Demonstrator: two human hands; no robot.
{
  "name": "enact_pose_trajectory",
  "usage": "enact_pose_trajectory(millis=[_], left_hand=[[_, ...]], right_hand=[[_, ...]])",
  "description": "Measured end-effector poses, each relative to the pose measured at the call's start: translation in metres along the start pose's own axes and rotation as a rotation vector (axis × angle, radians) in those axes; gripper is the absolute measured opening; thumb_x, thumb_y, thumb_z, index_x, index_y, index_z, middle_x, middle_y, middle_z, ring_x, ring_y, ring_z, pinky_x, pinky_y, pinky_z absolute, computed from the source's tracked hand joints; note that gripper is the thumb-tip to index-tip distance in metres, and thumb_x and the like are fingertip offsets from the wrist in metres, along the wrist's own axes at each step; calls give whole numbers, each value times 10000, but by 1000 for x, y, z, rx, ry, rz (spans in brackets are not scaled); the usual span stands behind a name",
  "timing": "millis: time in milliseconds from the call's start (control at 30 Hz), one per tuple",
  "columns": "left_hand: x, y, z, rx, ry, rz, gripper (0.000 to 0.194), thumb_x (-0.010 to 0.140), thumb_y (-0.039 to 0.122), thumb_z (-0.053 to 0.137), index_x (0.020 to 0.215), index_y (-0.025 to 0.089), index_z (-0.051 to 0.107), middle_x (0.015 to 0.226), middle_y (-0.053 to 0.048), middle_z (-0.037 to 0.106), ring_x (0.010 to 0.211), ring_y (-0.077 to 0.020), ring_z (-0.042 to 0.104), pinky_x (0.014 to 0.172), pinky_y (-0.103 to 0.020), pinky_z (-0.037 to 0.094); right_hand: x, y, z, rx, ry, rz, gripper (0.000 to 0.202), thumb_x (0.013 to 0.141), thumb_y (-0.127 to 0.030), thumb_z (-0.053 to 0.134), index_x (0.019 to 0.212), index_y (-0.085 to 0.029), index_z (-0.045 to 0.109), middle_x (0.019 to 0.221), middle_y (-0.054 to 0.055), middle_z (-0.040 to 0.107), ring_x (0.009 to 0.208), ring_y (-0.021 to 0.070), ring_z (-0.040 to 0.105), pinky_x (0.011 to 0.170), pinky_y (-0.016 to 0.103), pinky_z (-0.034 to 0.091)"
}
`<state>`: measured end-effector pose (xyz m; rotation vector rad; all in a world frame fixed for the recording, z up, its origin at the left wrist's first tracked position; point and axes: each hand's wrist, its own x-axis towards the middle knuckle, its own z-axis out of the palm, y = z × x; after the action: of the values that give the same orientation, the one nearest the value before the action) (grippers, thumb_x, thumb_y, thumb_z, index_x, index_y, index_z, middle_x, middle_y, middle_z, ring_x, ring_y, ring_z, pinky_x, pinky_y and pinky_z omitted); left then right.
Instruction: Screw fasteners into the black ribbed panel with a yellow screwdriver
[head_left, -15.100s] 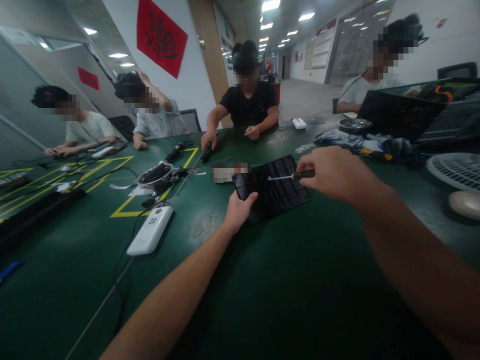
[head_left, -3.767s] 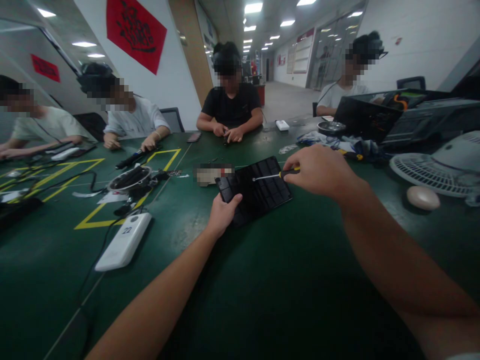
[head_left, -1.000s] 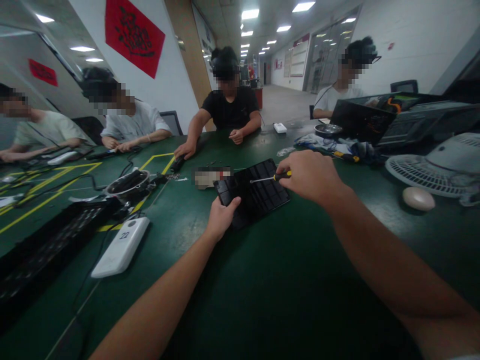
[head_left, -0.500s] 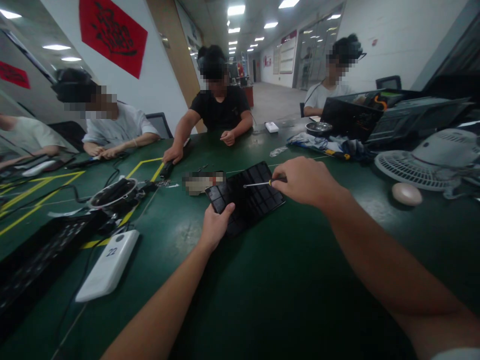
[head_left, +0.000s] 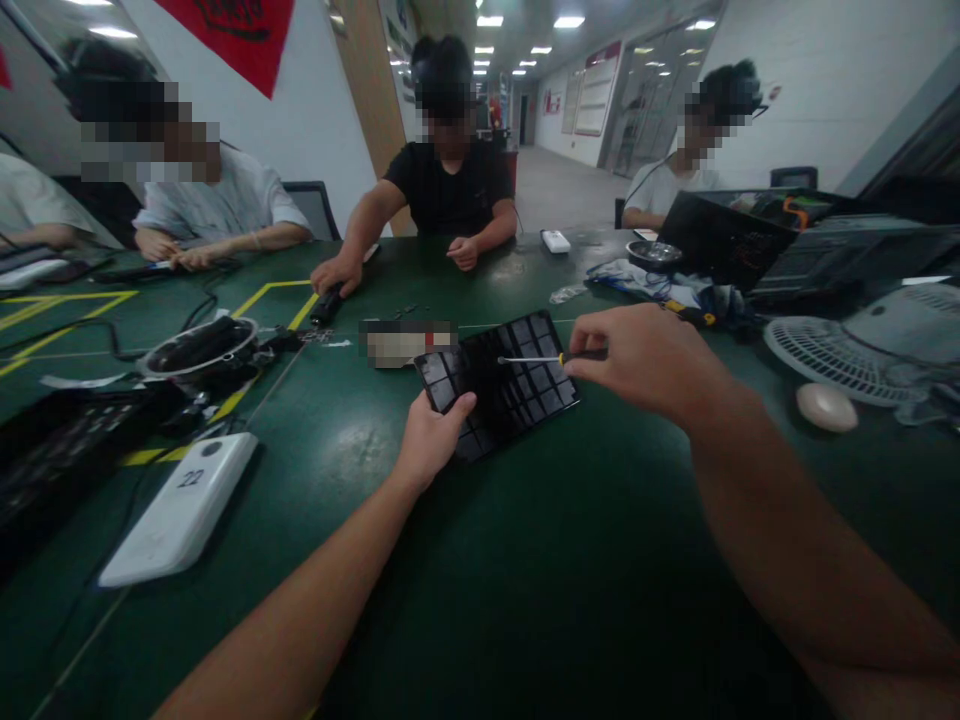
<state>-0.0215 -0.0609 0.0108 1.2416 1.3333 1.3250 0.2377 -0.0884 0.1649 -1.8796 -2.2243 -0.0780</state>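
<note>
My left hand [head_left: 435, 430] grips the near left edge of a thin black rectangular panel [head_left: 517, 395], thumb on top. Its glossy face shows a grid of squares; whether these are compartments or a printed pattern I cannot tell. The panel is held tilted over the green table. My right hand [head_left: 637, 360] pinches the black and yellow handle of a screwdriver [head_left: 529, 360]. The metal shaft points left across the panel's face, with a small dark bit at its tip. I cannot tell whether the tip touches the panel.
Behind the panel lies a blurred-out beige object [head_left: 397, 345]. To the left are a white power bank [head_left: 184, 510] marked 22, a metal bowl [head_left: 202, 350] and a black frame [head_left: 67, 460]. A fan [head_left: 862, 340] lies at right. Across the table, a person's hand [head_left: 337, 275] rests on a dark object.
The screwdriver has shifted slightly right with my right hand, and its handle sits more level. The whole view has tilted down a little. My left hand keeps its hold on the panel.
</note>
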Motion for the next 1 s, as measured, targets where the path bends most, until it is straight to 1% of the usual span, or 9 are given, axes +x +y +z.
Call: enact_pose_trajectory(millis=[100,200,367,467,567,667,800,900,1000], left_hand=[[0,0,0,0,-14,11,511,784,464,895,1189,171,787,1229,-137,837,1187,-353,767,1146,-537,550],[0,-1,-1,0,-3,3,526,768,475,904,1180,171,786,1226,-145,834,1181,-361,768,1131,-547,559],[2,-2,-2,12,20,-21,565,747,494,920,1184,164,781,1213,-151,832,1172,-364,769,1110,-555,575],[3,-2,-3,14,33,-36,597,729,492,937,1206,167,780,1209,-144,833,1159,-354,774,1106,-548,582],[4,-3,-3,5,42,-31,638,725,488,946,1250,170,771,1252,-145,824,1181,-349,770,1122,-548,577],[4,-3,-3,5,34,-28,649,724,491,950,1256,166,769,1255,-144,823,1191,-351,767,1131,-552,571],[3,-3,-2,-18,33,-20,638,720,485,958,1244,173,770,1236,-133,827,1168,-344,774,1121,-546,578],[3,-4,-2,-18,31,-25,622,718,494,957,1214,167,775,1201,-137,830,1132,-343,780,1097,-549,590],[3,-4,-1,-9,34,-26,597,714,497,952,1180,164,781,1168,-134,830,1103,-338,783,1087,-545,591]], right_hand=[[0,-1,0,-23,-2,4,175,865,-307,801,1035,-276,825,1042,55,818,930,275,711,704,358,413],[-1,-2,-1,-33,-1,8,186,875,-279,774,1052,-269,830,1081,73,816,958,294,719,705,371,420],[0,-4,-3,-9,6,10,187,914,-326,738,1046,-269,858,1098,91,818,1020,329,731,735,394,462],[0,-5,-4,-20,3,33,229,946,-364,716,1077,-260,874,1127,116,822,1055,355,738,762,409,492],[-1,-7,-5,-26,-8,40,283,983,-411,682,1098,-240,877,1137,148,826,1060,377,746,767,421,498],[-2,-7,-6,-34,-38,34,309,1017,-432,649,1115,-226,859,1133,164,825,1030,368,750,761,413,486],[-3,-6,-5,-26,-45,-10,265,1030,-382,638,1216,-268,788,1093,123,820,967,329,742,729,384,444],[-3,-7,-3,-23,-34,-9,204,1004,-374,671,1145,-271,777,1057,103,814,945,321,735,703,374,412],[-3,-9,-1,-39,-33,1,188,924,-344,757,1086,-250,777,1067,105,810,950,314,730,687,362,396]])
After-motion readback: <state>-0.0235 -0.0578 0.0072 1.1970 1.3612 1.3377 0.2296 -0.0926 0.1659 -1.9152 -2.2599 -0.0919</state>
